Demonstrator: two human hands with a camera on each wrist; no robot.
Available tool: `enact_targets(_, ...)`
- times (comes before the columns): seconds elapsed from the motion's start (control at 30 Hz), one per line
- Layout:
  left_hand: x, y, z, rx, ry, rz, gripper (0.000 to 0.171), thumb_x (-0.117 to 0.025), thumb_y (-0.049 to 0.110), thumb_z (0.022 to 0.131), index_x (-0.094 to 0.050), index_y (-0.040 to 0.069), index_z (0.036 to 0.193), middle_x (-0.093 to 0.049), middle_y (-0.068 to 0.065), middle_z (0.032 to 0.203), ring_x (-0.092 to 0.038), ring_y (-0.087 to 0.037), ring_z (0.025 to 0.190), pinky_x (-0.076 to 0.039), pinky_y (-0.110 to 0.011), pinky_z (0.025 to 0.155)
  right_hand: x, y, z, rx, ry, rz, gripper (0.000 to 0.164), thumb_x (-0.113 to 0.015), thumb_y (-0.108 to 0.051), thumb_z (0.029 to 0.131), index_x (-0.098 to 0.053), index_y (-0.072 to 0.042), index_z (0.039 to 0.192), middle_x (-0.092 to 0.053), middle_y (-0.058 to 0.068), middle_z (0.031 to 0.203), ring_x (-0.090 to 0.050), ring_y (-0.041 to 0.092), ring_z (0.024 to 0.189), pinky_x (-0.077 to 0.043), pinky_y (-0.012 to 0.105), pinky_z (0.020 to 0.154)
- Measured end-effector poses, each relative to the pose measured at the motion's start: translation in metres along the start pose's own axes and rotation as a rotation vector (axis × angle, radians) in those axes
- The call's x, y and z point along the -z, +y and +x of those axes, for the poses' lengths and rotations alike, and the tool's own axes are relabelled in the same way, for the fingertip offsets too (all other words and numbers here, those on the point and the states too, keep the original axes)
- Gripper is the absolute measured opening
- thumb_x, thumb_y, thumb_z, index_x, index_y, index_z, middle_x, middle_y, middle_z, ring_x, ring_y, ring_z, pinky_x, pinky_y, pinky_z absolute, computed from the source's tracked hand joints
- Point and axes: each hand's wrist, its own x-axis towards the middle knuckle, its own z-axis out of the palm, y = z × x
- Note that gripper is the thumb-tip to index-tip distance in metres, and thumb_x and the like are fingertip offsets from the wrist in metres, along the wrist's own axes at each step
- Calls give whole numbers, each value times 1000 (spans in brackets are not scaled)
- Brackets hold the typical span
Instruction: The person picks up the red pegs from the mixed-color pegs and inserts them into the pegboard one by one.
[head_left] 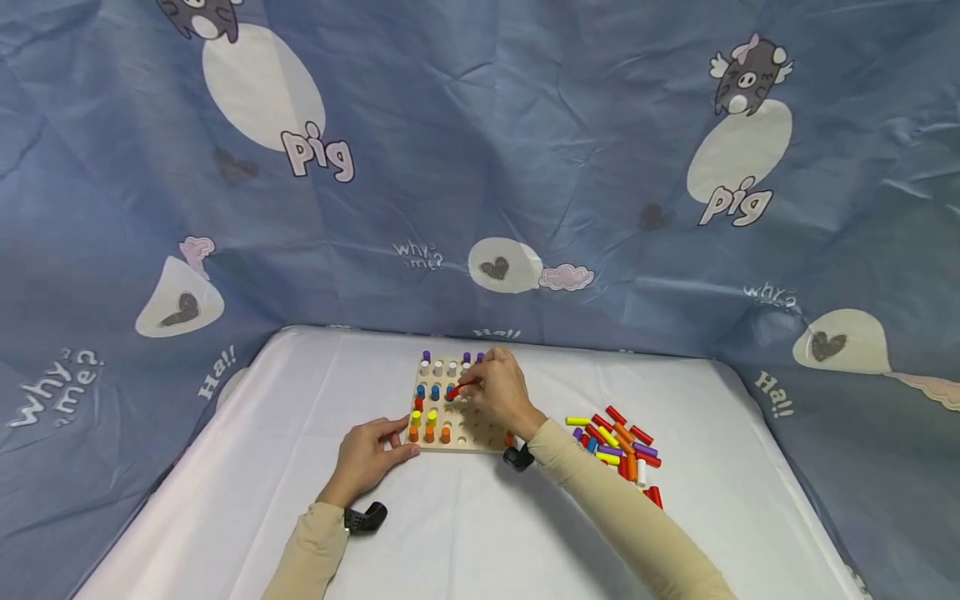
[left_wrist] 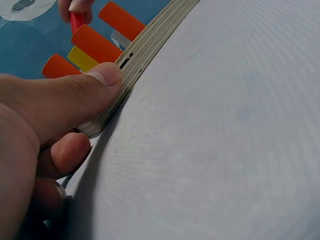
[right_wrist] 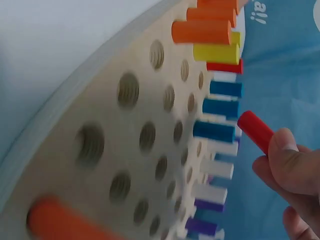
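A wooden pegboard [head_left: 476, 446] lies on the white table, with purple, white, blue, red, yellow and orange pegs standing in some of its holes. My right hand [head_left: 498, 390] pinches a red peg [right_wrist: 257, 131] between thumb and fingers, above the board and beside the blue pegs [right_wrist: 215, 131]. The held peg is tilted and out of any hole. My left hand [head_left: 367, 458] grips the board's near left corner. In the left wrist view its thumb presses the plywood edge [left_wrist: 145, 52] beside the orange pegs [left_wrist: 95, 42], with the other fingers below.
To the right of the board lies a loose pile of pegs [head_left: 626, 446] in red, yellow, orange, purple, blue and white. A blue printed cloth [head_left: 480, 167] hangs behind the white table [head_left: 465, 533].
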Motion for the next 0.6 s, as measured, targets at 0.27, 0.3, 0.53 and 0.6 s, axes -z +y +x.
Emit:
enact_targets(0.27,-1,1,0,21,-16,-7,57,-92,35,84,-76,8,132,-58,10,74,-41,-7,61,-30,-26,60,-16,-12,4,21,-80,-41,5,-93,-21,83,-88,-20,85,-74,-7,74,-47,14,81,-41,34,77)
enact_targets(0.3,-1,0,0,20,-15,-6,57,-91,35,84,-76,8,132,-58,10,74,-41,-7,61,-30,-26,60,-18,-13,4,25,-87,-41,5,-93,-21,83,-88,-21,85,-75,-8,74,-47,14,81,-40,34,78)
enact_targets(0.53,0,-2,0,-8,5,4,57,-92,34,83,-76,10,132,-58,10,73,-40,-6,59,-30,-25,58,-26,-18,5,-12,-153,-38,4,-89,-22,87,-88,-23,83,-72,-8,74,-45,13,82,-39,31,75)
enact_targets(0.6,0,-2,0,-9,7,7,56,-92,34,83,-76,10,131,-58,11,73,-40,-6,59,-30,-25,58,-29,-19,6,-18,-164,-55,4,-88,-22,89,-88,-23,84,-72,-8,74,-46,13,82,-39,30,74)
